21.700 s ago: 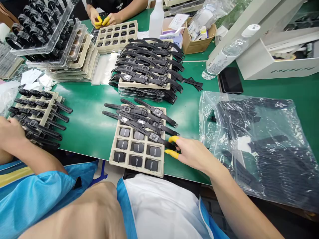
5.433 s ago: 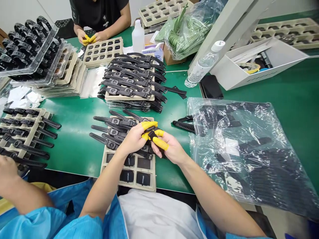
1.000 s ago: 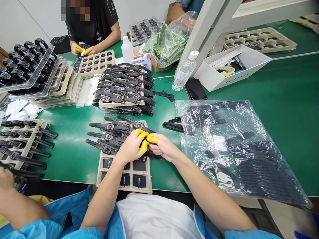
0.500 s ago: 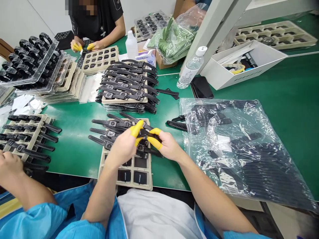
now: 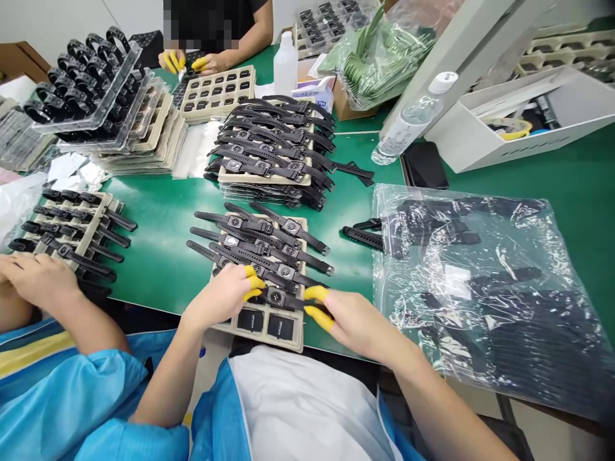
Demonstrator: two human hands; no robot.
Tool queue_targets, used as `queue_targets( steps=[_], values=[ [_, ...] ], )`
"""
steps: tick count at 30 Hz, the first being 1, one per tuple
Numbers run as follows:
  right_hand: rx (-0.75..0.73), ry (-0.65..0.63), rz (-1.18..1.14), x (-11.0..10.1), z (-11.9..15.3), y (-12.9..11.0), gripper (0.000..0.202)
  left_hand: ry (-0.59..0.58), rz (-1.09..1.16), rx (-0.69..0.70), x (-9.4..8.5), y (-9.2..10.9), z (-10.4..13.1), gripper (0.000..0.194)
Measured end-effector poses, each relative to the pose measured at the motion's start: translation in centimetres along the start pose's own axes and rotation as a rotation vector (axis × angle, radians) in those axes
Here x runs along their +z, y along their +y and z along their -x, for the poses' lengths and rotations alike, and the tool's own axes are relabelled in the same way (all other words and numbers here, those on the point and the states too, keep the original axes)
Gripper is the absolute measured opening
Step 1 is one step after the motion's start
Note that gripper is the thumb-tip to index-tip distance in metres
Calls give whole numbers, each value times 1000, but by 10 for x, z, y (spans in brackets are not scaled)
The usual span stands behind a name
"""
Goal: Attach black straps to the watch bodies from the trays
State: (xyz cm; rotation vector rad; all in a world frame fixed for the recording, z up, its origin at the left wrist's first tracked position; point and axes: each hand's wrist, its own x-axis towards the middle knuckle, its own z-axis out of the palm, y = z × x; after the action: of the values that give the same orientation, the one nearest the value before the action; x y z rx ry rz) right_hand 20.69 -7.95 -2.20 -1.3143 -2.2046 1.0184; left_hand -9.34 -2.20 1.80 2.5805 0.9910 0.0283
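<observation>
I see one watch [image 5: 276, 297] over the tray [image 5: 298, 334], two dark squares [image 5: 281, 327] at six o'clock; it's black, sensor up; left hand [image 5: 220, 296] at nine, right hand [image 5: 353, 315] at three, fingers narrow, whether gripping I can't tell.

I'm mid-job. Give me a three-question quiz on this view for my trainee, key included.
1. True or false: the left hand and the right hand both wear yellow finger covers.
2. Which lies to the right of the beige tray in front of the person?
A. White papers
B. Plastic bag of straps
C. Tall stack of trays
3. Fill in: over the tray, a ____ lies between the two hands.

Key: 1. True. 2. B. 3. Watch.
</observation>
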Motion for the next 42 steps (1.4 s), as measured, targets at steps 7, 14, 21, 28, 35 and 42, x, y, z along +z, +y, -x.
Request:
queue_targets(
  steps=[7,14,21,28,35,42],
  values=[
    [40,61,131,26,38,17,20,230,-157,34,48,6,-11,22],
    [164,330,281,-12,25,36,30,294,-292,-49,49,19,26,17],
    [316,492,664,-41,-14,89,42,24,-372,-164,44,34,28,22],
    [340,473,800,-44,-16,103,27,83,-399,-99,52,23,25,14],
    [293,461,724,-51,-17,107,25,238,-185,-80,41,12,30,12],
    [294,762,-71,-54,-27,80,29,609,340,-194,-2,7,8,12]
  ],
)
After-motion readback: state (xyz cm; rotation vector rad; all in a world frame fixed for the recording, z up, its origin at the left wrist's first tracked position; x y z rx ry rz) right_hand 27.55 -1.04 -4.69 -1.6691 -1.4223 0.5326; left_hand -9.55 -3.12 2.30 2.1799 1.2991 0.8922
